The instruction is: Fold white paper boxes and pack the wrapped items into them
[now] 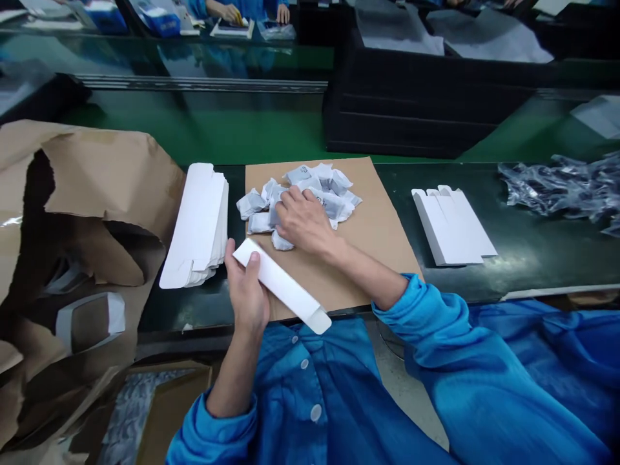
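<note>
My left hand (246,290) is shut on a long white cardboard carton (283,284), folded into a sleeve, with the thumb on top. My right hand (305,223) lies on a heap of small plastic-wrapped packets (310,194) and hides part of it. I cannot tell whether its fingers grip a packet. The heap sits on a brown corrugated cardboard sheet (380,226). Left of the sheet, near my left hand, is a stack of flat white cartons (196,223).
More flat white cartons (453,226) lie on the green bench to the right, beside clear plastic bags (557,187). A torn brown paper sack (97,187) bulges at the left. Black crates (426,110) stand behind, and a co-worker's hands (223,10) work beyond.
</note>
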`<state>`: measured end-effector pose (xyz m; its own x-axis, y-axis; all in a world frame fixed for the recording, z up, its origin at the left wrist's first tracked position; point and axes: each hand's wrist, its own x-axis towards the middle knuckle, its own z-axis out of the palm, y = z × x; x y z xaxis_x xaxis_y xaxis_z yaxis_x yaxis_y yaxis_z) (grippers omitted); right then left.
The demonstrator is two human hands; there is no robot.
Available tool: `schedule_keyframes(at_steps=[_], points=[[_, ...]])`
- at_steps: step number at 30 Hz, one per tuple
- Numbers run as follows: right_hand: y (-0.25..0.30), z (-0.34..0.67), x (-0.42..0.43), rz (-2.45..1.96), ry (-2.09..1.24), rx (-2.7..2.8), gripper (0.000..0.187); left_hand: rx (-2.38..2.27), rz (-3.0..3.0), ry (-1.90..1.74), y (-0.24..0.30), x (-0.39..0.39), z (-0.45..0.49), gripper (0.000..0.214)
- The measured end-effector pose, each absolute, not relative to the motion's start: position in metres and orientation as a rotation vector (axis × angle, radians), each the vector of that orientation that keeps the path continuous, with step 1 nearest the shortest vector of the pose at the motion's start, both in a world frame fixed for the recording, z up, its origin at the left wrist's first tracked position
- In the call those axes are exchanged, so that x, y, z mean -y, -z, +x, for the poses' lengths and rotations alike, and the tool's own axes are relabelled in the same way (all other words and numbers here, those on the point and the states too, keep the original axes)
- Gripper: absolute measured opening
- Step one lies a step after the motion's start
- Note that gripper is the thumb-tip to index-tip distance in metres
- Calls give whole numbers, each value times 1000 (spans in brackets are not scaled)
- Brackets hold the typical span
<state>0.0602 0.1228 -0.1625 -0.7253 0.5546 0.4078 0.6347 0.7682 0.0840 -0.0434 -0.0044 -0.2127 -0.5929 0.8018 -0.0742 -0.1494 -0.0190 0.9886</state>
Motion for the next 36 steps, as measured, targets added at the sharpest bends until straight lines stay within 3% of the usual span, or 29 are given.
schedule_keyframes(at_steps=[4,7,10,13,17,27,36], points=[[150,94,-110,-1045,-189,2142,31,-1882,1378,-1510,213,30,-57,69],[147,140,-91,-1082,-530,2124,33,-1695,2306,-893,196,45,-70,68],[165,178,-68,-1256,-371,2416,37,-1298,2747,-317,177,39,-75,61],[189,202,-49,-1373,-147,2602,42,-1229,2829,-96,164,20,-72,56],[201,217,-31,-1345,-187,2473,44,-1181,2744,188,156,-8,-64,50],[194,225,21,-1220,-495,2130,40,-1093,2685,131,173,-2,-74,62],[192,209,38,-1131,-379,2223,39,-1315,2894,-249,175,1,-53,32]])
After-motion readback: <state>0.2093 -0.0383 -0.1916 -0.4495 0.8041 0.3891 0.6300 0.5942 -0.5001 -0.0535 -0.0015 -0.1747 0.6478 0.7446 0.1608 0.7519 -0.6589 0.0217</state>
